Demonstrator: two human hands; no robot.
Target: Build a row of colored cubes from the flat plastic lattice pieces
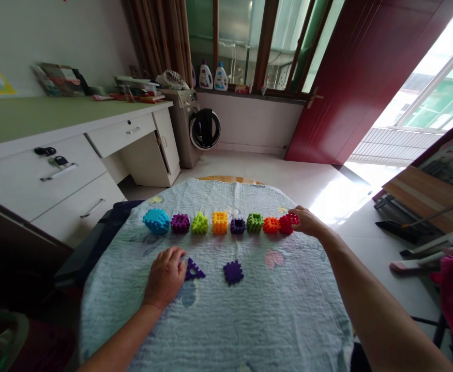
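My right hand (307, 221) pinches a red openwork block (287, 223) at the right end of a row of toy blocks on the cloth. Just left of it, nearly touching, is an orange block (271, 225). The row continues leftward with green (255, 222), dark purple (238, 226), yellow (219, 222), lime (199, 223), purple (180, 223) and larger blue (156, 221) blocks. My left hand (165, 274) rests on the cloth, fingers loosely bent, beside a flat purple triangle piece (194, 270). A flat purple square piece (233, 272) lies farther right.
A pale quilted cloth (273, 315) covers the round table. A white desk with drawers (56, 170) stands left, a washing machine (187, 124) behind. Beyond the table are a red door (350, 67) and detergent bottles (221, 77). A broom (397, 230) lies right.
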